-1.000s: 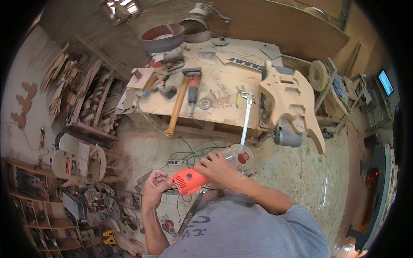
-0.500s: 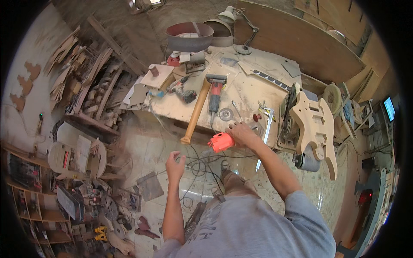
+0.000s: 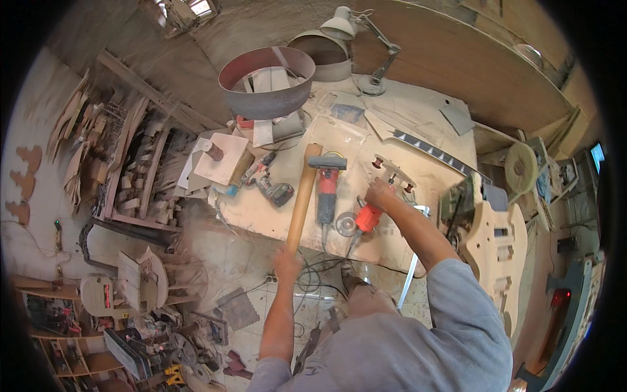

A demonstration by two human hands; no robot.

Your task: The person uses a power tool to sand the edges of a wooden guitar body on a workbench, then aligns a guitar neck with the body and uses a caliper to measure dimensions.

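Observation:
My right hand [image 3: 381, 196] is closed around an orange-red router [image 3: 369, 218] over the right part of the workbench. The router's flat base with two dark red knobs [image 3: 394, 174] points away from me, and its cord end points toward me. My left hand [image 3: 287, 264] is closed around the near end of a long, pale wooden handle-shaped piece [image 3: 302, 209]. That piece lies across the bench and juts past its front edge; its flared end is hidden in my hand. Beside it lies a red and grey power tool [image 3: 327, 196], with a round metal disc [image 3: 345, 224] next to it.
A cordless drill [image 3: 274, 189] and a wooden block [image 3: 222, 159] lie on the bench's left. Behind stand a large round drum [image 3: 266, 81] and a desk lamp [image 3: 338, 25]. A guitar body [image 3: 499, 251] is at right. Cables [image 3: 317, 274] trail on the floor below.
My right hand has moved the router farther in over the bench from its front edge. My left hand, earlier open and away, has taken hold of the wooden piece's near end. The view has shifted.

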